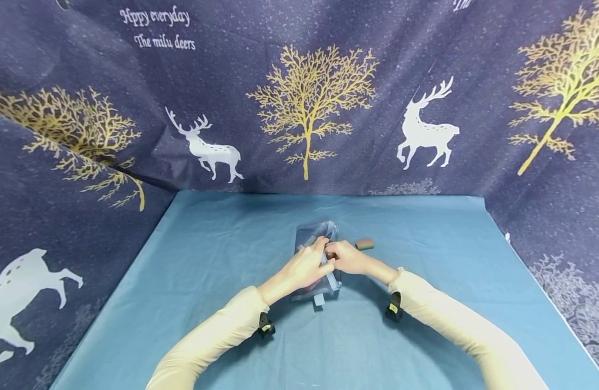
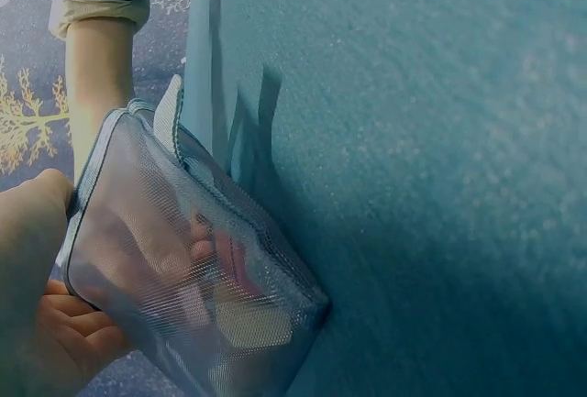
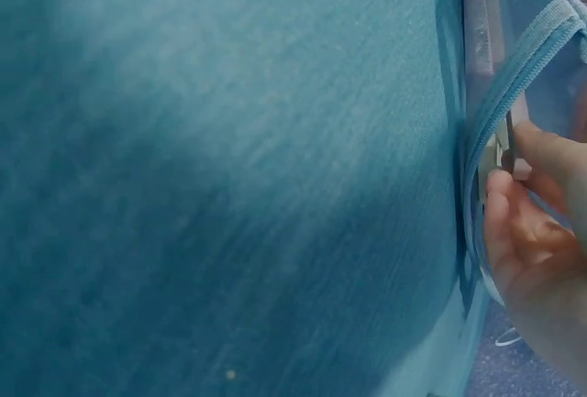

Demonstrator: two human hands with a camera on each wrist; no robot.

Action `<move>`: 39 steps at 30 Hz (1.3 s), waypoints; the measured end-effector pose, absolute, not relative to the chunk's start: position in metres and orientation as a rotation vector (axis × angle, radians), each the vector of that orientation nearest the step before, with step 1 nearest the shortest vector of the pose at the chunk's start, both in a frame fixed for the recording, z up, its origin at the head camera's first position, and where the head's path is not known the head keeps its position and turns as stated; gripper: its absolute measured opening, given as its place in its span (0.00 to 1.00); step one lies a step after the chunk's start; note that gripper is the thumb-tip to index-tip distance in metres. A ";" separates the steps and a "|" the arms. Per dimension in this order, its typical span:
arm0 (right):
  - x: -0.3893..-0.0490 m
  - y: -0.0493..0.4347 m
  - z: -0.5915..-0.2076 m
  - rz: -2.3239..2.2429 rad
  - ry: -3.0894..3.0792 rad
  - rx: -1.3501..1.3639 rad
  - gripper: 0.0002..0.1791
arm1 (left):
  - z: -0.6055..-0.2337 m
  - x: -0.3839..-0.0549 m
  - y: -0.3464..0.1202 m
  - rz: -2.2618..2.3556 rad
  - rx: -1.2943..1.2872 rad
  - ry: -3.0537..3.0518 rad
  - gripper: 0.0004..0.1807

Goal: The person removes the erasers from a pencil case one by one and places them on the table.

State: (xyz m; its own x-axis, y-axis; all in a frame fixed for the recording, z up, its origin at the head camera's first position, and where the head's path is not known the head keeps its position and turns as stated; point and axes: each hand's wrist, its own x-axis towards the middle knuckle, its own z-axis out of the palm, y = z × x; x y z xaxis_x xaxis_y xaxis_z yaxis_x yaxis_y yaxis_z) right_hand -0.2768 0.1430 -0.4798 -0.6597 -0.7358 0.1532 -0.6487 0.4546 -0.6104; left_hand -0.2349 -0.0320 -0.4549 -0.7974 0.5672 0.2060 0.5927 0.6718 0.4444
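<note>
Presently, the mesh pouch (image 2: 188, 296) is around the middle of the blue cloth (image 1: 221, 238), with its zipped side open. The left hand (image 1: 304, 266) grips the edge of the pouch; the right hand (image 1: 349, 257) pinches a small dark thing (image 3: 509, 160) in the opening. Just to the right lies a reddish-green piece (image 1: 364, 245). Wide cloth extends left and right, its far edge well apart

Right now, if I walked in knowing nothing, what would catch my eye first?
Probably the gold tree in the middle of the dark backdrop, with a white deer on either side. Next, the left hand and right hand, together at a see-through mesh pouch on the blue cloth. A small brown-and-green piece lies right of the pouch.
</note>
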 end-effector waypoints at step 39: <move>-0.273 0.162 -0.476 -1.005 2.658 -1.250 0.09 | -0.456 -0.233 -0.031 -0.729 -0.935 -2.809 0.33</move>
